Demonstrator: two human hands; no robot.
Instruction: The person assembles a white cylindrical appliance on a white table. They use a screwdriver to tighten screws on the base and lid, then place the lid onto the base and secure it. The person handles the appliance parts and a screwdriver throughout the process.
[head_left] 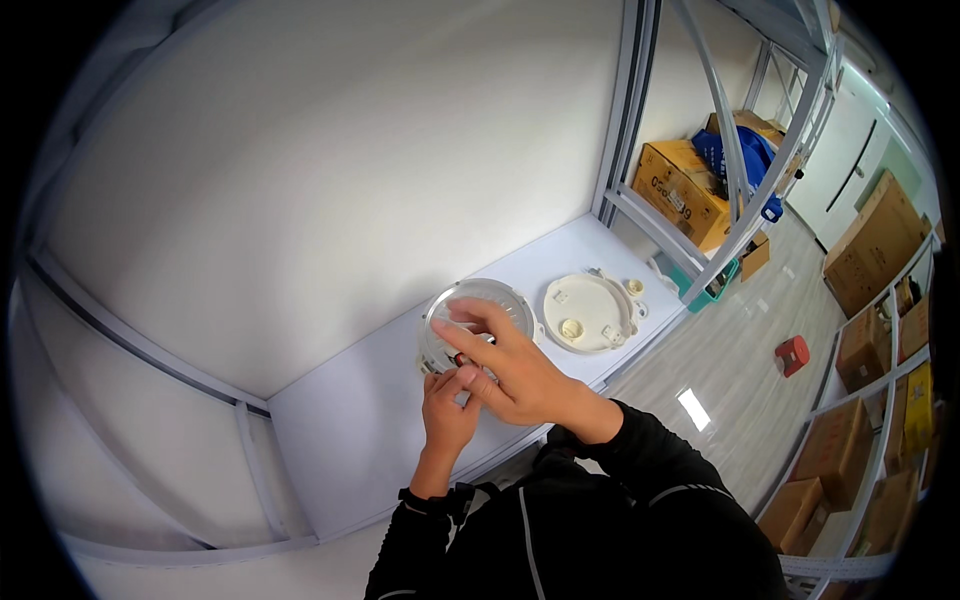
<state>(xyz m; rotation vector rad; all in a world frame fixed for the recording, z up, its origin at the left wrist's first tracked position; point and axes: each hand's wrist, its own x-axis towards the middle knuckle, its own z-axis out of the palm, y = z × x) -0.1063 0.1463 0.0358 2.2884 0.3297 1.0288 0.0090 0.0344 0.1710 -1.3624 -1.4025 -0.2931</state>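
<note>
A round silver metal appliance part (497,292) with a shiny rim lies on the white tabletop, partly hidden under my hands. My left hand (450,412) is at its near edge, the fingertips closed around something too small to make out. A little red-and-black piece (460,360) shows just beyond those fingertips. Over the metal part is my right hand (528,372), fingers stretched forward and apart, its thumb against the left fingertips. To the right sits a round white plastic base (600,300), with a small cream round piece (571,329) inside it.
Another small cream piece (635,287) stands beside the white base. The white table (345,430) runs along a pale wall. Metal frame posts (622,110) rise at the right. Beyond are a yellow carton (682,190), a red stool (791,356) and shelves with brown boxes (832,450).
</note>
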